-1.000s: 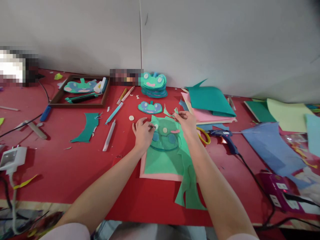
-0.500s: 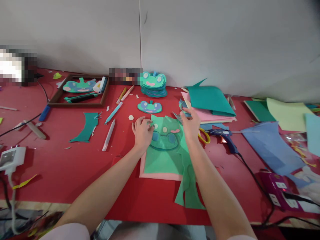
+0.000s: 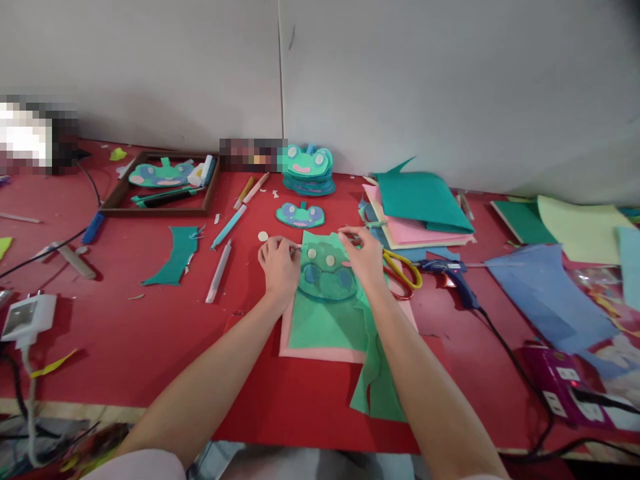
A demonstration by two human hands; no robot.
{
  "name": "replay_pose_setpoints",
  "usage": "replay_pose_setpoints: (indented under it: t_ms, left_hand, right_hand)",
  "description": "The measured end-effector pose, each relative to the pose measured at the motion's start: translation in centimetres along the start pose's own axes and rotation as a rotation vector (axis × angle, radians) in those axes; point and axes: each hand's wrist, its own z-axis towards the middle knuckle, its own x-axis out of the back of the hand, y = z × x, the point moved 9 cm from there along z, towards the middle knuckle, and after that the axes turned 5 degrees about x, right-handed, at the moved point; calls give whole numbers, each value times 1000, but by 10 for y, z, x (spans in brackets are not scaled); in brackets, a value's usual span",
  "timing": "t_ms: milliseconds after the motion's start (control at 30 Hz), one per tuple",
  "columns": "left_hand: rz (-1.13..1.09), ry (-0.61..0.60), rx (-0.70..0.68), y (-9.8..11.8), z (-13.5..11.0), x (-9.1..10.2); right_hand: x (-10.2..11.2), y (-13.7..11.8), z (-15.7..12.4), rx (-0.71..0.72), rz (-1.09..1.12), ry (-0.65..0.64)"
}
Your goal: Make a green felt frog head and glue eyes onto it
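A green felt sheet lies on pink felt, with a darker green frog-face cutout with blue eye patches on it. Two cream felt circles and a pink strip rest above the cutout. My left hand is closed at the sheet's upper left edge; a small dark bit shows at its fingertips. My right hand hovers over the upper right corner, thumb and finger pinched near the top edge; what they hold is unclear. Yellow-and-red-handled scissors lie beside it, blades hidden.
Behind stand stacked frog faces and a single frog face. Pens and a wooden tray lie left. To the right are felt sheets, a blue glue gun with its cord, and a purple power box.
My right hand has moved left, from beside the scissors to the green felt's top edge. The scissors' handles show more fully. My left hand has shifted slightly left and down.
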Motion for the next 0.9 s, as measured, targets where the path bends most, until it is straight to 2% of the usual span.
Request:
replay_pose_setpoints:
  t_ms: [267,467,567,667,767,833,900]
  left_hand:
    - [-165,58,-171,26,-6,18]
    - [-148,3,-185,28,-6,14]
    - [-172,1,-190,28,-6,13]
    - [-205,3,-186,27,-6,14]
    - [-256,9,-197,27,-6,15]
    - [-277,11,-201,26,-5,14]
    - [-268,-1,-203,25,-5,11]
  right_hand:
    - [-37,-26,-5,99,7,-337]
    - [-43,-18,-7,67,12,-330]
    - [-25,-15,0,59,34,-186]
    - [22,-11,9,43,35,184]
    - [67,-9,13,116,27,512]
    - [80,-1,18,129,-11,565]
    - [77,11,28,97,-52,454]
